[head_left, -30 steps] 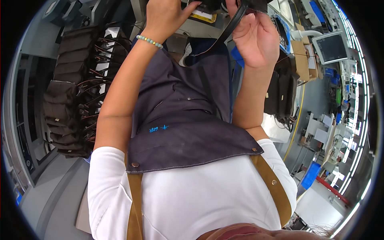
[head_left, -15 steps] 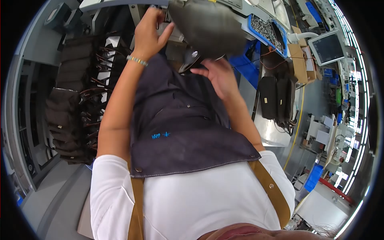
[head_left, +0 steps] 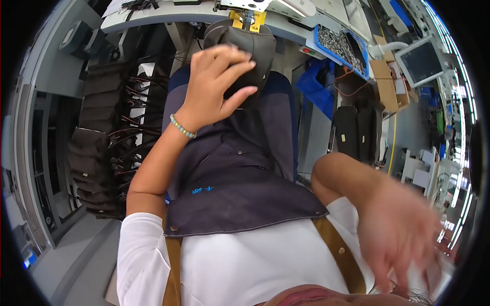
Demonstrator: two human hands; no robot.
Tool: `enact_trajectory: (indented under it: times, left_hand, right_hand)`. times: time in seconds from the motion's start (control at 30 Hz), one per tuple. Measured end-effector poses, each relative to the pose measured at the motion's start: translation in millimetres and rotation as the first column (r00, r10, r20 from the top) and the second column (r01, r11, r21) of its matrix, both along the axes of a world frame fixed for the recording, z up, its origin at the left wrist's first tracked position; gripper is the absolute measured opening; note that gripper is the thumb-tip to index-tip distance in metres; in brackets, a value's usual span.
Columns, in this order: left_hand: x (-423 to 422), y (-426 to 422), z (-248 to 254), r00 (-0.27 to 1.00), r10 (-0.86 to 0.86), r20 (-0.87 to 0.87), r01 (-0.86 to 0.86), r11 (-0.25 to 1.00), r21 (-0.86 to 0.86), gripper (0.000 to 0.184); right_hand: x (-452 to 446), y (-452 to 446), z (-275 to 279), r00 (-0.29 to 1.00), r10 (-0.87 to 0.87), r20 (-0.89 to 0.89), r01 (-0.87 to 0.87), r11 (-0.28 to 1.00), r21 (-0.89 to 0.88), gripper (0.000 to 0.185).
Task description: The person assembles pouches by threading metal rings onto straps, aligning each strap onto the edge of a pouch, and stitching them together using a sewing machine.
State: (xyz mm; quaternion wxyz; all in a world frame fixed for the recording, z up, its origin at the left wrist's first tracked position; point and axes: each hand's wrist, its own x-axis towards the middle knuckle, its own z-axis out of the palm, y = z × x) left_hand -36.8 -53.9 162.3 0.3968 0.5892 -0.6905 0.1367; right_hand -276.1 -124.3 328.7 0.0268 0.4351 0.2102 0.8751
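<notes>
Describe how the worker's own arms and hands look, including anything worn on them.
The left hand and right hand are gloveless. The sleeves are white and short, ending above the elbows. A beaded bracelet, pale green and yellowish, circles the left wrist. The right hand is blurred; no bracelet shows there.

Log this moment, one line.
left hand: open, over dark bag, contact unclear | yellow plate: at bag's far edge | right hand: apart from bag, blurred, grip unclear
</notes>
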Motion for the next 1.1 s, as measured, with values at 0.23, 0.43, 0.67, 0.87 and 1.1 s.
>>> enact_trajectory:
  times: [0.23,0.43,0.67,0.87,1.1]
  left_hand:
    - [-1,1,-18,0.996,-0.001,-0.090,-0.014,0.986,-0.167,0.021]
    - [8,-28,-7,0.988,0.140,-0.071,-0.144,0.988,-0.055,0.030]
    - [2,-3,-35,0.994,0.098,-0.051,-0.101,0.993,-0.063,0.013]
    - [-4,-22,2,0.986,0.164,0.023,-0.165,0.984,0.066,0.034]
    - [-3,-49,4,0.954,0.208,0.215,-0.260,0.932,0.251,0.059]
  right_hand:
    - [-7,17,50,0.962,-0.177,-0.209,0.101,0.940,-0.327,0.043]
    - [-7,15,53,0.951,-0.187,-0.245,0.094,0.933,-0.346,0.039]
    - [-1,6,61,0.949,-0.205,-0.241,0.120,0.938,-0.326,0.036]
    - [8,-16,59,0.977,-0.153,-0.147,0.128,0.977,-0.168,0.033]
    - [41,-135,-82,0.855,0.415,-0.312,-0.102,0.723,0.683,0.027]
